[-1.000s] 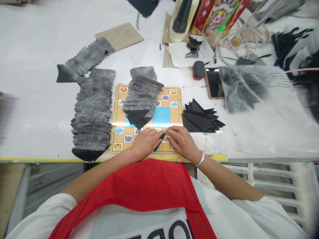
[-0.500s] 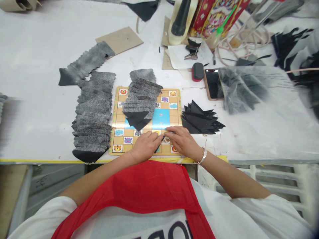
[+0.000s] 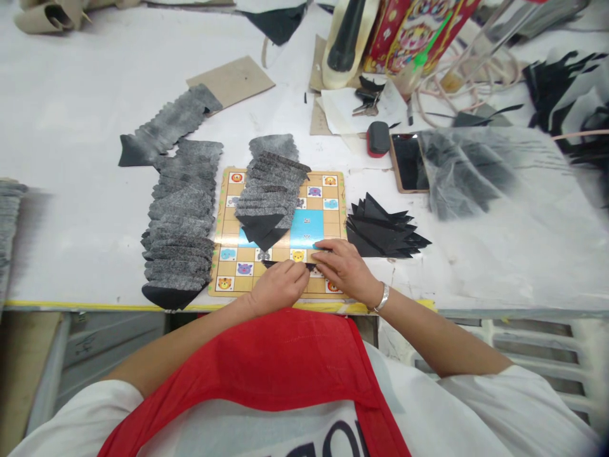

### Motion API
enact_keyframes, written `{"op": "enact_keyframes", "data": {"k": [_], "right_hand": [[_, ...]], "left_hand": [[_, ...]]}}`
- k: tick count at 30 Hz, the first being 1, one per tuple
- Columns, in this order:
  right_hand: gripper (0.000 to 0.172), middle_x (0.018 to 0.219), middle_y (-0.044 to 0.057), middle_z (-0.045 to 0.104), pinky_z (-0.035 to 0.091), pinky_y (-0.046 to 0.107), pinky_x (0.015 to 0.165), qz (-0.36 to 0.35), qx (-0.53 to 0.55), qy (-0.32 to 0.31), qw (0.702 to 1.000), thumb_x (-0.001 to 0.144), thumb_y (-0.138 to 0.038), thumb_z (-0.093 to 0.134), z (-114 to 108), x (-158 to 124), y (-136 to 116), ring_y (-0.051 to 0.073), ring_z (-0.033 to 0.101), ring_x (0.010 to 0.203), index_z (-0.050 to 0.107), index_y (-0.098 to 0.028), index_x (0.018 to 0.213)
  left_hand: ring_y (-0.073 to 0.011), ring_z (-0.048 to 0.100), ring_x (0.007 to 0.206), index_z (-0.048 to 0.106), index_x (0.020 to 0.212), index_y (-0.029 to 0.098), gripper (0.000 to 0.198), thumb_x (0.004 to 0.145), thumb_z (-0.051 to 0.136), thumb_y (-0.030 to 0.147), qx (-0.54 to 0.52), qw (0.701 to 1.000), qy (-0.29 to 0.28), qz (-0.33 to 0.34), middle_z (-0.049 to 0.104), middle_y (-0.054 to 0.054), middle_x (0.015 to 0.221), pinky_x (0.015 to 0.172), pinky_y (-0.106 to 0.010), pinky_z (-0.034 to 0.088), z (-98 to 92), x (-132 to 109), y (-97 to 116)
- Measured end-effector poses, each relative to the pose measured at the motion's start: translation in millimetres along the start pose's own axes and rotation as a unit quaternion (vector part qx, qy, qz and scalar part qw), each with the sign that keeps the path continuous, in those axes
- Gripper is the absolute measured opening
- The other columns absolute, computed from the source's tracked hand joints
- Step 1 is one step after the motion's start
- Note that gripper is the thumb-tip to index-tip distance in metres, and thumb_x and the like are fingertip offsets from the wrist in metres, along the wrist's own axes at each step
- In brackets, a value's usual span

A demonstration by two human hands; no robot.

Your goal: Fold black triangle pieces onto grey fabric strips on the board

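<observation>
My left hand point(image 3: 280, 284) is closed on a narrow black piece of sheet material point(image 3: 272, 262), mostly hidden under the fingers. At that piece's right end is my right hand point(image 3: 346, 270), its fingers bent around it and the thumb out of sight. Both hands rest low over a game board point(image 3: 245, 284) printed with animal faces. Overlapping grey pieces with black tips point(image 3: 271, 190) lie on the board's upper part. A fanned pile of pointed black pieces point(image 3: 380, 228) sits right of the board.
A long row of overlapping grey pieces point(image 3: 181, 209) lies left of the board, with a cardboard sheet point(image 3: 238, 82) behind. To the right are a phone point(image 3: 406, 162), a small black-and-red case point(image 3: 378, 138) and a plastic bag point(image 3: 466, 171). Keys point(image 3: 366, 108) and a glue bottle point(image 3: 333, 70) stand farther back.
My left hand has shifted slightly down and left, and more of the narrow black piece shows beyond its fingers. My right hand stays nearly in place. The view has moved slightly.
</observation>
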State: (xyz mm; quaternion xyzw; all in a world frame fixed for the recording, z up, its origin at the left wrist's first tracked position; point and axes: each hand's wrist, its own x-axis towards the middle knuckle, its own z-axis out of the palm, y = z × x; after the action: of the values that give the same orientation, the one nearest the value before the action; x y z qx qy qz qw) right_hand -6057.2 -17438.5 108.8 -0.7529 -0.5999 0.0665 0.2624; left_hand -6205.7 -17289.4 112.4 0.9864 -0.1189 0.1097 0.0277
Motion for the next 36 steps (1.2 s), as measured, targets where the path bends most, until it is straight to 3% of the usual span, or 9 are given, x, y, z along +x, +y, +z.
{"op": "enact_keyframes", "data": {"k": [5,9,17,27,36], "right_hand": [[0.022,0.118,0.01,0.058,0.041,0.043,0.094,-0.019,0.01,-0.007,1.0,0.088,-0.02,0.05,-2,-4,-1,0.023,0.05,0.11,0.062,-0.021,0.106],[0.029,0.125,0.011,0.055,0.037,0.046,0.1,-0.048,-0.001,-0.033,0.998,0.089,-0.023,0.047,-2,-12,-3,0.024,0.046,0.118,0.057,-0.019,0.116],[0.041,0.139,0.011,0.045,0.026,0.049,0.109,-0.08,-0.083,-0.095,0.989,0.091,-0.034,0.045,-2,-24,-1,0.027,0.032,0.131,0.051,-0.014,0.127],[0.05,0.142,0.011,0.041,0.023,0.049,0.109,-0.09,-0.105,-0.124,0.983,0.09,-0.044,0.045,-7,-21,1,0.028,0.028,0.133,0.047,-0.016,0.133],[0.051,0.143,0.01,0.04,0.02,0.049,0.11,-0.099,-0.113,-0.129,0.98,0.091,-0.047,0.044,-8,-18,1,0.028,0.026,0.134,0.047,-0.019,0.133]], "left_hand": [[-0.0173,0.058,0.08,0.061,0.092,0.011,0.019,0.088,0.043,0.009,0.036,0.995,0.082,0.037,0.064,-0.006,0.085,0.067,-0.028,0.045,6.1,-9,2],[-0.0183,0.059,0.084,0.061,0.095,0.01,0.018,0.089,0.044,0.011,0.015,0.994,0.099,0.045,0.066,-0.008,0.092,0.07,-0.03,0.046,6.0,-13,-1],[-0.022,0.056,0.098,0.059,0.108,0.008,0.024,0.089,0.044,0.013,-0.031,0.995,0.064,0.064,0.061,-0.013,0.118,0.08,-0.034,0.047,7.9,-21,-9],[-0.021,0.055,0.101,0.058,0.109,0.008,0.028,0.092,0.037,0.014,-0.053,0.993,0.026,0.104,0.061,-0.013,0.116,0.084,-0.034,0.047,-0.5,-16,-19],[-0.0196,0.054,0.099,0.058,0.111,0.012,0.029,0.094,0.036,0.021,-0.059,0.995,-0.011,0.08,0.06,-0.012,0.114,0.084,-0.033,0.044,1.7,-18,-21]]}}
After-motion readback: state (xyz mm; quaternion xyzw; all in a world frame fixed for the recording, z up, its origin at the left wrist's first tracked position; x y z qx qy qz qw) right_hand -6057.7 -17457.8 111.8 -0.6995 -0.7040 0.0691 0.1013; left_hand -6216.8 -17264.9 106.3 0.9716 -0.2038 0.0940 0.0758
